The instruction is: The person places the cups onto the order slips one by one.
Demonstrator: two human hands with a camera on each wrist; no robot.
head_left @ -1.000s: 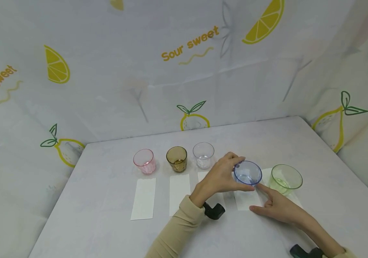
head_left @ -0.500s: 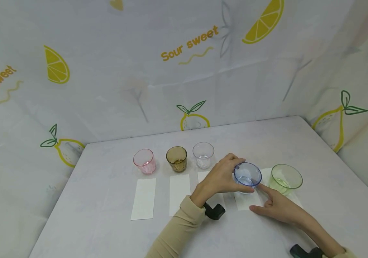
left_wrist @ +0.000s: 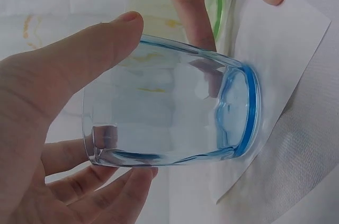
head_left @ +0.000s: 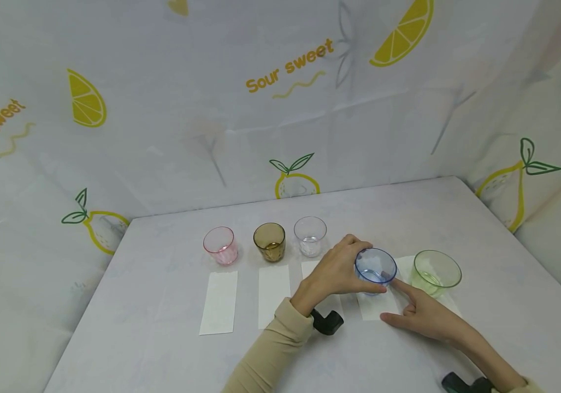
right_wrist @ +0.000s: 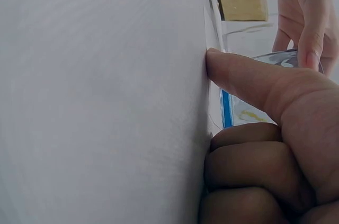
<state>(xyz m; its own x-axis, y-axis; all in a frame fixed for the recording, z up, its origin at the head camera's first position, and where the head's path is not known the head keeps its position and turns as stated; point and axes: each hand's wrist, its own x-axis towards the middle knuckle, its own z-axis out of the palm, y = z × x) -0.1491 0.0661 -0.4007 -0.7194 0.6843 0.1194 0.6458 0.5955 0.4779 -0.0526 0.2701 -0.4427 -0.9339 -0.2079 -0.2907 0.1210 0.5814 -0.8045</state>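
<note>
My left hand (head_left: 336, 267) holds a blue-tinted glass (head_left: 375, 268) between thumb and fingers, upright, its base close over a white paper card (head_left: 377, 310). In the left wrist view, the thumb lies along one side of the clear-walled glass (left_wrist: 169, 102) and fingers along the other; the base is a deeper blue. My right hand (head_left: 425, 314) rests low on the right, index finger stretched out to the glass and thumb straight on the card's near part. Its other fingers are curled under with nothing in them, as the right wrist view shows. A green glass (head_left: 435, 273) stands just beyond it.
Pink (head_left: 221, 248), amber (head_left: 270, 243) and clear (head_left: 311, 237) glasses stand in a row at the back left. White cards (head_left: 219, 303) lie in front of them, one partly under my left wrist. A lemon-print cloth (head_left: 187, 136) hangs behind the table.
My left hand has lowered the blue glass slightly and shifted it a little to the left. The right hand and the other glasses have stayed in place.
</note>
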